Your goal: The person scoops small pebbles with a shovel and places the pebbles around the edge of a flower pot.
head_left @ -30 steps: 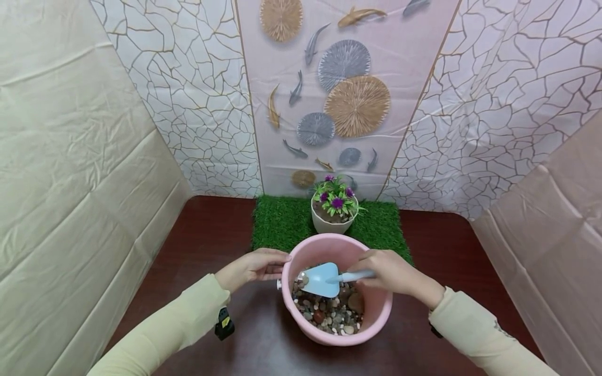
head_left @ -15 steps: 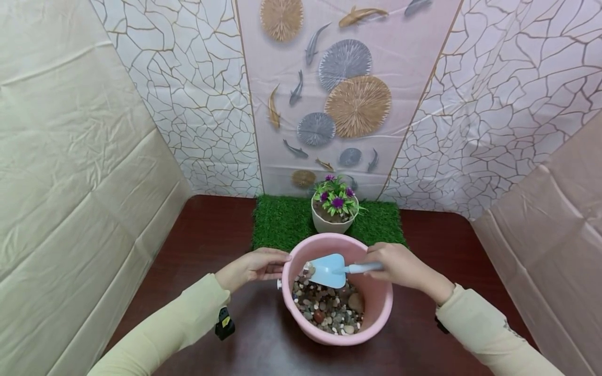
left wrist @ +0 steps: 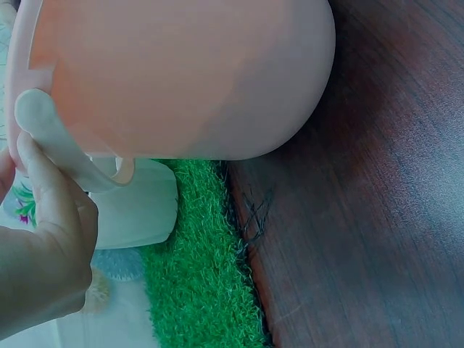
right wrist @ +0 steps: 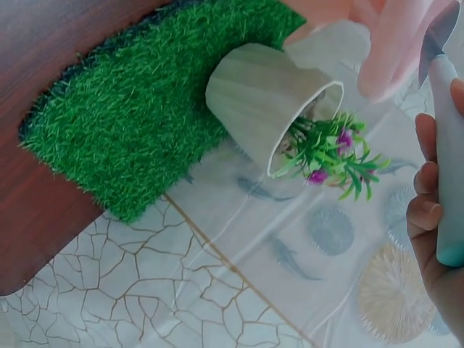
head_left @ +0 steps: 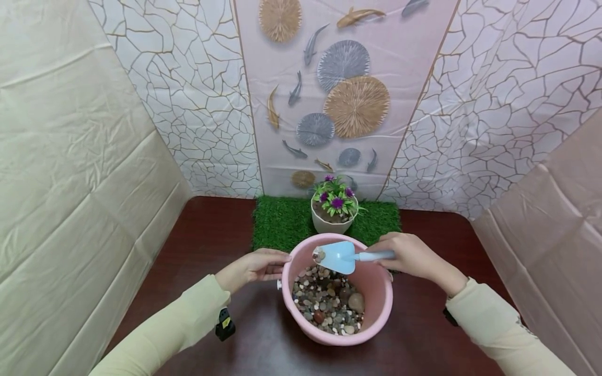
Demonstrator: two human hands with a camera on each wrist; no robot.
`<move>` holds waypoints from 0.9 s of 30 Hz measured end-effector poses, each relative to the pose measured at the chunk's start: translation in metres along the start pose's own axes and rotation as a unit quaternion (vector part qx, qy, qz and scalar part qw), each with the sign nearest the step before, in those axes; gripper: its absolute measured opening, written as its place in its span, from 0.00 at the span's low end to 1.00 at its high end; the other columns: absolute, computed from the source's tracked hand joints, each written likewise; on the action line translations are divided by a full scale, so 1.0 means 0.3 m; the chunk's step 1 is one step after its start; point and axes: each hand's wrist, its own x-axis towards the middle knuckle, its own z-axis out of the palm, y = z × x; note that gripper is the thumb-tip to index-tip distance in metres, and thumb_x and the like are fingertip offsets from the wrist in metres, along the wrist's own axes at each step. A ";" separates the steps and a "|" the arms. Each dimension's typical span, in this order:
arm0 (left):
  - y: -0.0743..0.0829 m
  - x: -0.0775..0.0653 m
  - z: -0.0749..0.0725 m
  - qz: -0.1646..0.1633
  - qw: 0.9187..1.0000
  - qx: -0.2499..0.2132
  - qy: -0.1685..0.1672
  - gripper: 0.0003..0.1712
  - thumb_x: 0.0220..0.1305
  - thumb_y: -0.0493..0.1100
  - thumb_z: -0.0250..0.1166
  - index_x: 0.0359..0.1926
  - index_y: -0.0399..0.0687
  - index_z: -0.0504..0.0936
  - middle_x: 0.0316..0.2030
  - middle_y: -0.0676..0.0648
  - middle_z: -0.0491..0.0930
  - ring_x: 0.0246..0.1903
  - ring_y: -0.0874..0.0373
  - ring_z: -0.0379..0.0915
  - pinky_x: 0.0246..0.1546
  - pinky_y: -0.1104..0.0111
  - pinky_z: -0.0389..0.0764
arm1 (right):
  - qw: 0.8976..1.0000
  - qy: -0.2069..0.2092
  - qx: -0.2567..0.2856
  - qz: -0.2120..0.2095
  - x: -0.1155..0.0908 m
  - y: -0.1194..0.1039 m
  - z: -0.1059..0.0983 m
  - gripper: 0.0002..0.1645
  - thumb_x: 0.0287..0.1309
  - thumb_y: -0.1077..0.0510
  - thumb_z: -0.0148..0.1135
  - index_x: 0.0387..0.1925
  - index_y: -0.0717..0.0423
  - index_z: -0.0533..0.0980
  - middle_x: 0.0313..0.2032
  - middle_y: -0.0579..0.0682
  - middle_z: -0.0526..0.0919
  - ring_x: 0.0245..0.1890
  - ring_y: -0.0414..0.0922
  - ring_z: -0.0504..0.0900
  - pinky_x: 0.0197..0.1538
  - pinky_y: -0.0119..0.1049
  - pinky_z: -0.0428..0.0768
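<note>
The light-blue shovel [head_left: 342,257] is in my right hand [head_left: 411,255], over the mouth of the pink bucket [head_left: 339,340], with its blade to the left and its handle to the right. A few small pebbles [head_left: 319,255] sit at the tip of the blade. My right fingers are curled round the handle, with no wide gap left between them and it.

Below the blade, and apart from it, a bed of mixed stones [head_left: 326,297] covers the bottom of the bucket: brown, grey and white ones, a large tan one towards the right and a reddish one nearer me.

My left hand [head_left: 256,266] is at the bucket's left side, thumb and fingers pinching the rim. The left wrist view shows the bucket's white carrying handle [left wrist: 69,152] against those fingers, hanging down the outer wall.

Just beyond the bucket, a white flowerpot [head_left: 331,226] with purple flowers [head_left: 337,202] and green leaves stands upright on a green grass mat [head_left: 282,224]. The mat lies at the far side of the dark red-brown table [head_left: 211,230]. Behind it hangs a cloth [head_left: 316,83] printed with fish and round leaves.
</note>
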 end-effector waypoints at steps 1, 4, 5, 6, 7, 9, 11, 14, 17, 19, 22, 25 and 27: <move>0.000 0.000 0.001 0.001 1.000 0.000 0.000 0.23 0.66 0.39 0.58 0.60 0.34 0.71 0.24 0.54 0.83 0.24 0.67 0.80 0.32 0.76 0.85 | 1.000 0.002 -0.002 0.002 -0.001 0.005 -0.003 0.16 0.45 0.61 0.72 0.40 0.46 0.85 0.34 0.42 0.85 0.35 0.42 0.81 0.34 0.36 0.81; 0.000 0.000 0.002 0.001 1.000 -0.001 -0.001 0.23 0.66 0.39 0.58 0.59 0.34 0.71 0.24 0.54 0.83 0.25 0.66 0.80 0.32 0.76 0.85 | 1.000 0.006 0.000 0.013 -0.002 0.019 -0.014 0.15 0.45 0.60 0.73 0.39 0.47 0.85 0.32 0.42 0.84 0.31 0.39 0.79 0.31 0.33 0.80; 0.001 0.000 0.002 0.001 1.000 -0.001 0.000 0.23 0.66 0.39 0.58 0.59 0.34 0.71 0.24 0.54 0.83 0.25 0.66 0.80 0.32 0.76 0.85 | 1.000 0.006 0.002 0.019 -0.002 0.024 -0.019 0.14 0.46 0.60 0.72 0.39 0.48 0.85 0.32 0.42 0.84 0.30 0.39 0.79 0.30 0.32 0.79; 0.002 -0.001 0.002 0.001 1.000 -0.002 0.000 0.23 0.66 0.39 0.58 0.59 0.34 0.71 0.24 0.54 0.83 0.25 0.66 0.80 0.32 0.76 0.85 | 1.000 0.007 0.003 0.026 -0.002 0.028 -0.024 0.14 0.46 0.60 0.72 0.38 0.49 0.85 0.31 0.42 0.84 0.29 0.37 0.77 0.29 0.31 0.77; 0.002 -0.001 0.002 0.000 1.000 -0.001 0.002 0.22 0.66 0.38 0.58 0.59 0.34 0.72 0.24 0.54 0.83 0.25 0.66 0.80 0.32 0.76 0.85 | 0.999 0.007 0.002 0.032 -0.003 0.033 -0.029 0.13 0.46 0.60 0.72 0.38 0.49 0.85 0.31 0.42 0.84 0.29 0.37 0.77 0.28 0.30 0.76; 0.003 -0.002 0.000 -0.001 1.000 0.000 0.004 0.22 0.65 0.38 0.59 0.59 0.34 0.72 0.24 0.54 0.83 0.25 0.66 0.80 0.33 0.75 0.85 | 0.999 0.009 0.003 0.043 -0.006 0.045 -0.038 0.13 0.47 0.60 0.72 0.39 0.51 0.85 0.31 0.43 0.84 0.28 0.36 0.76 0.27 0.29 0.75; 0.003 -0.002 -0.002 0.000 1.000 0.001 0.005 0.22 0.65 0.38 0.59 0.58 0.34 0.72 0.23 0.54 0.83 0.24 0.66 0.80 0.33 0.75 0.86 | 0.999 0.013 0.003 0.049 -0.010 0.058 -0.047 0.13 0.47 0.61 0.71 0.39 0.52 0.85 0.31 0.43 0.84 0.27 0.35 0.75 0.27 0.29 0.74; 0.001 -0.003 -0.004 0.001 1.000 0.002 0.004 0.21 0.65 0.38 0.59 0.57 0.35 0.73 0.23 0.54 0.83 0.24 0.66 0.80 0.33 0.75 0.86 | 0.998 0.016 0.005 0.055 -0.013 0.081 -0.058 0.13 0.47 0.61 0.71 0.39 0.54 0.85 0.31 0.44 0.85 0.26 0.33 0.73 0.26 0.28 0.72; -0.001 -0.003 -0.005 0.001 1.000 0.001 0.004 0.21 0.65 0.38 0.59 0.57 0.34 0.73 0.23 0.54 0.83 0.23 0.66 0.80 0.33 0.75 0.86 | 0.997 0.012 0.006 0.072 -0.015 0.103 -0.068 0.13 0.48 0.61 0.70 0.40 0.55 0.84 0.33 0.45 0.86 0.24 0.31 0.71 0.26 0.27 0.70; -0.001 -0.002 -0.005 -0.001 1.000 0.000 0.004 0.22 0.65 0.38 0.59 0.58 0.34 0.72 0.23 0.54 0.83 0.24 0.66 0.81 0.33 0.75 0.86 | 0.996 0.011 0.003 0.086 -0.017 0.119 -0.073 0.13 0.48 0.61 0.70 0.40 0.55 0.84 0.33 0.46 0.86 0.24 0.32 0.71 0.26 0.27 0.69; 0.003 0.000 -0.006 -0.005 1.000 -0.002 0.005 0.23 0.65 0.39 0.60 0.59 0.34 0.72 0.25 0.53 0.84 0.24 0.66 0.81 0.34 0.74 0.86 | 0.995 0.011 -0.003 0.102 -0.020 0.141 -0.081 0.13 0.48 0.60 0.70 0.39 0.55 0.84 0.33 0.47 0.86 0.24 0.33 0.71 0.26 0.28 0.70; 0.005 0.002 -0.006 -0.008 1.000 -0.005 0.006 0.23 0.65 0.39 0.60 0.59 0.34 0.72 0.26 0.52 0.84 0.25 0.66 0.81 0.34 0.74 0.86 | 0.994 0.015 -0.008 0.110 -0.022 0.161 -0.086 0.13 0.48 0.61 0.70 0.39 0.55 0.84 0.33 0.48 0.86 0.22 0.34 0.70 0.26 0.28 0.69; 0.006 0.003 -0.007 -0.007 1.000 -0.006 0.003 0.23 0.65 0.39 0.60 0.59 0.34 0.72 0.27 0.52 0.84 0.25 0.65 0.81 0.34 0.74 0.86 | 0.993 0.018 -0.008 0.115 -0.023 0.173 -0.089 0.13 0.48 0.61 0.70 0.39 0.55 0.84 0.33 0.49 0.86 0.22 0.35 0.69 0.25 0.28 0.68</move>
